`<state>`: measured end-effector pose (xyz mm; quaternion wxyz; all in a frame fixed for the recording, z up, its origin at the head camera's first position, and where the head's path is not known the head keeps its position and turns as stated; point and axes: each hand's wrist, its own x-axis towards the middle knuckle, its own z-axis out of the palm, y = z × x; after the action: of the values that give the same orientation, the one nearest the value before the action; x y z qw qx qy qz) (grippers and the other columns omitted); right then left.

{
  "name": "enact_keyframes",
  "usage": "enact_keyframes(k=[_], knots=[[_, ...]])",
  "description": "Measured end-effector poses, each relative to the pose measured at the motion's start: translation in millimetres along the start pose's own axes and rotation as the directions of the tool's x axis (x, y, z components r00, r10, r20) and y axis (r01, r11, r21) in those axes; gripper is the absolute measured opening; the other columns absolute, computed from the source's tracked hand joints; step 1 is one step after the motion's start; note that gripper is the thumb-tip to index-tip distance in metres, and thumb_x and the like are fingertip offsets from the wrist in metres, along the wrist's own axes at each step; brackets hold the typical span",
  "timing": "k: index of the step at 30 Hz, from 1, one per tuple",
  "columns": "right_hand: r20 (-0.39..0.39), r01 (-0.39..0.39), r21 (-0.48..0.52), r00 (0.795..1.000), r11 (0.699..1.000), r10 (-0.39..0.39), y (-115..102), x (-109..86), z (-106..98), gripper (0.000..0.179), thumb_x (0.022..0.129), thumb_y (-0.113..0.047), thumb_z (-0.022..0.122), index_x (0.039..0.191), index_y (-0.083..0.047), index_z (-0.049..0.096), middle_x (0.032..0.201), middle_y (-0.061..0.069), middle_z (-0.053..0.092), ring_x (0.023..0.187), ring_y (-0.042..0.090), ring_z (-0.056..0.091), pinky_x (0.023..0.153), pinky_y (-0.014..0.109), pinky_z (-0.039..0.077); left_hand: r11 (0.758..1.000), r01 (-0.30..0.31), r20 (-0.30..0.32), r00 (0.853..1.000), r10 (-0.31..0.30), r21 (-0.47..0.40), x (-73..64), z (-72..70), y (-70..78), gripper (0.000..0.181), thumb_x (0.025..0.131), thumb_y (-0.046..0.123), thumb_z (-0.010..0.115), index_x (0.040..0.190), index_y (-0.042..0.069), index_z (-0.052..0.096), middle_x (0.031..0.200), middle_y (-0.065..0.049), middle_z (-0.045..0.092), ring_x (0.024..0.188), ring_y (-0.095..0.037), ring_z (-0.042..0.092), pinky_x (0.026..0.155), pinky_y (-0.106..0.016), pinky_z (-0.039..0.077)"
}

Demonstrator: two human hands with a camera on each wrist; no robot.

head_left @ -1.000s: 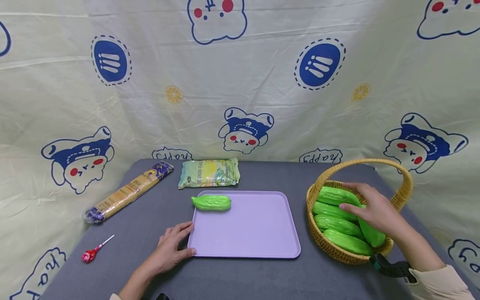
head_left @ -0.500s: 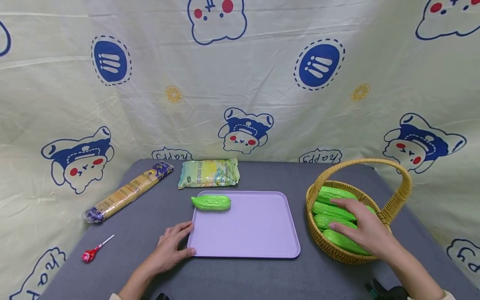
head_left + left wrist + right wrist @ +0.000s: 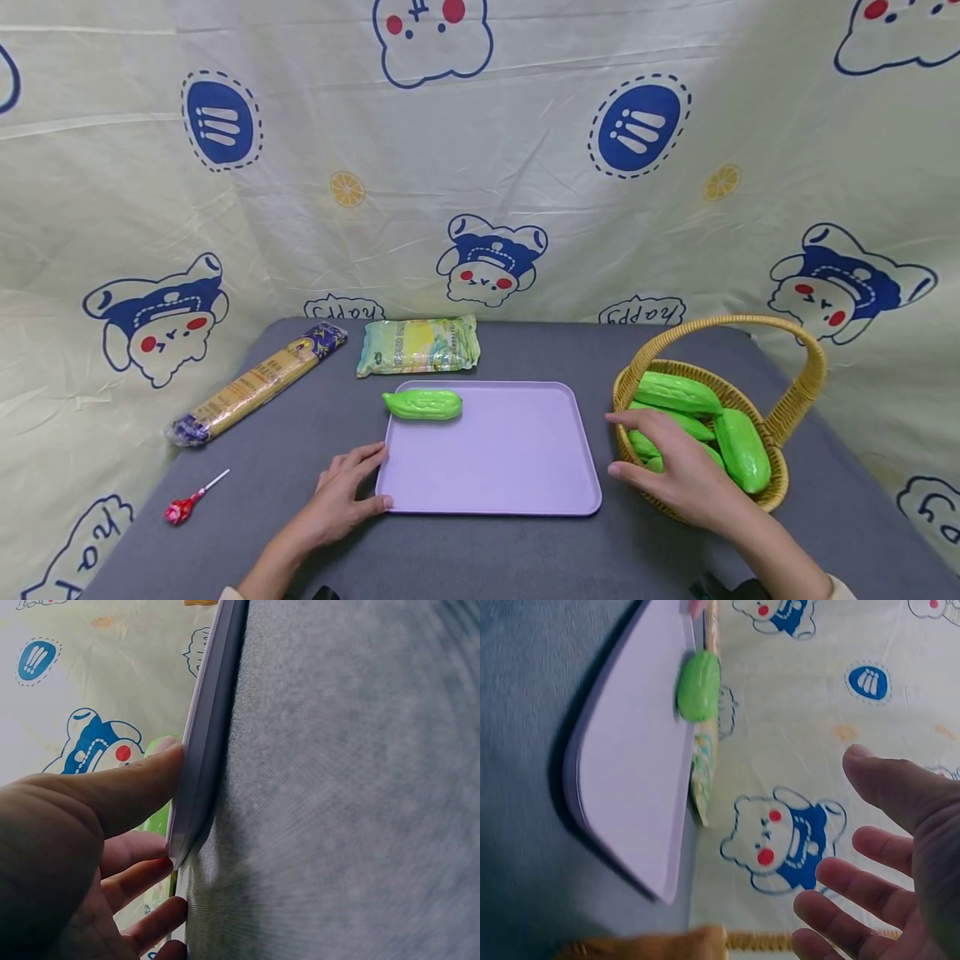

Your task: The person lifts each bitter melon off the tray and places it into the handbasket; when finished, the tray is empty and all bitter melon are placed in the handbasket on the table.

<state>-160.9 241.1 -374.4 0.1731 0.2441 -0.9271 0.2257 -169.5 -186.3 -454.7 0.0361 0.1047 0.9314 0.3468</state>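
At the lilac tray's left edge, my left hand (image 3: 341,497) rests with its thumb and fingertips on the rim; in the left wrist view the thumb (image 3: 139,787) lies against that rim. On the back left of the tray (image 3: 495,467) lies one green bitter melon (image 3: 423,405), its tip over the edge. My right hand (image 3: 671,471) is over the left front of the wicker basket (image 3: 780,492), fingers spread and holding nothing. Inside the basket are several more bitter melons (image 3: 742,450), partly hidden by that hand. The right wrist view shows the right hand's fingers (image 3: 855,881) apart, facing the tray.
Behind the tray lies a green and yellow soft pack (image 3: 418,346). A long bag of noodles (image 3: 258,385) lies slantwise at the left, with a red lollipop (image 3: 180,510) in front of it. The basket's tall handle (image 3: 810,375) arches over its right side. A printed curtain hangs behind the table.
My right hand has moved left and toward me, from over the basket's right melons to its left rim, uncovering the right-hand melon. The left hand and tray have stayed put.
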Motion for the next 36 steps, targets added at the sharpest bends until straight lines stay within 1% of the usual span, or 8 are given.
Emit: enact_keyframes(k=[5,7,10,14,18,24,31,36], knots=[[0.014,0.043,0.033,0.999,0.999,-0.043,-7,8.1,16,0.054,0.075,-0.027,0.079,0.122,-0.013,0.059,0.117,-0.002,0.062,0.109,0.017,0.055,0.086,0.039,0.045,1.000,-0.007,-0.006,1.000,0.007,0.002,-0.3,0.1,-0.1,0.069,0.078,0.032,0.074,0.137,0.007,0.048,0.144,-0.006,0.045,0.124,-0.028,0.039,0.097,-0.053,0.026],[0.025,0.045,0.044,0.999,0.998,-0.046,-10,11.7,22,0.053,0.074,-0.027,0.079,0.122,-0.014,0.059,0.116,-0.003,0.062,0.108,0.015,0.055,0.086,0.039,0.046,1.000,-0.006,-0.006,1.000,0.006,0.003,-0.3,0.1,0.4,0.069,0.078,0.032,0.074,0.138,0.007,0.048,0.144,-0.006,0.045,0.124,-0.028,0.039,0.097,-0.053,0.026],[0.027,0.069,0.057,0.997,0.996,-0.070,-14,17.5,31,0.051,0.075,-0.028,0.079,0.121,-0.014,0.060,0.116,-0.003,0.062,0.106,0.014,0.056,0.084,0.038,0.048,1.000,-0.005,-0.005,1.000,0.005,0.006,-0.2,0.0,1.1,0.069,0.078,0.032,0.074,0.138,0.008,0.048,0.145,-0.006,0.045,0.125,-0.029,0.038,0.097,-0.054,0.026],[0.029,0.098,0.081,0.995,0.992,-0.100,-19,25.3,42,0.050,0.076,-0.028,0.078,0.120,-0.015,0.060,0.117,-0.003,0.063,0.105,0.015,0.056,0.082,0.037,0.048,1.000,-0.010,-0.003,1.000,0.010,0.008,-0.6,-0.4,1.3,0.069,0.078,0.033,0.074,0.138,0.008,0.049,0.144,-0.006,0.045,0.125,-0.029,0.039,0.097,-0.054,0.026],[0.058,0.084,0.101,0.994,0.991,-0.090,-24,33.4,53,0.049,0.076,-0.029,0.078,0.121,-0.016,0.060,0.116,-0.004,0.063,0.104,0.014,0.057,0.083,0.036,0.048,1.000,-0.012,-0.004,1.000,0.012,0.005,-1.0,-0.5,0.8,0.069,0.078,0.034,0.074,0.137,0.008,0.049,0.144,-0.005,0.045,0.125,-0.030,0.038,0.097,-0.054,0.026],[0.118,0.054,0.140,0.991,0.989,-0.070,-29,45.4,69,0.048,0.078,-0.029,0.076,0.121,-0.016,0.060,0.117,-0.002,0.063,0.102,0.015,0.059,0.084,0.036,0.049,1.000,-0.019,-0.010,1.000,0.019,0.008,-0.6,-0.4,-0.1,0.069,0.078,0.034,0.074,0.137,0.008,0.049,0.144,-0.005,0.045,0.125,-0.029,0.038,0.097,-0.054,0.026],[0.146,0.097,0.165,0.982,0.981,-0.122,-34,58.8,88,0.045,0.079,-0.027,0.075,0.119,-0.011,0.060,0.116,0.000,0.064,0.101,0.017,0.059,0.086,0.036,0.047,1.000,-0.022,-0.014,1.000,0.022,0.007,-0.6,-0.3,-0.7,0.069,0.078,0.034,0.074,0.137,0.008,0.049,0.144,-0.005,0.046,0.125,-0.029,0.039,0.096,-0.052,0.027],[0.185,0.078,0.183,0.976,0.980,-0.112,-38,67.6,98,0.045,0.080,-0.026,0.074,0.120,-0.010,0.060,0.117,0.002,0.064,0.103,0.019,0.059,0.087,0.037,0.046,1.000,-0.019,-0.011,1.000,0.020,0.012,-0.9,-0.4,-1.1,0.070,0.078,0.035,0.074,0.137,0.008,0.049,0.144,-0.004,0.045,0.125,-0.029,0.039,0.095,-0.050,0.027]])
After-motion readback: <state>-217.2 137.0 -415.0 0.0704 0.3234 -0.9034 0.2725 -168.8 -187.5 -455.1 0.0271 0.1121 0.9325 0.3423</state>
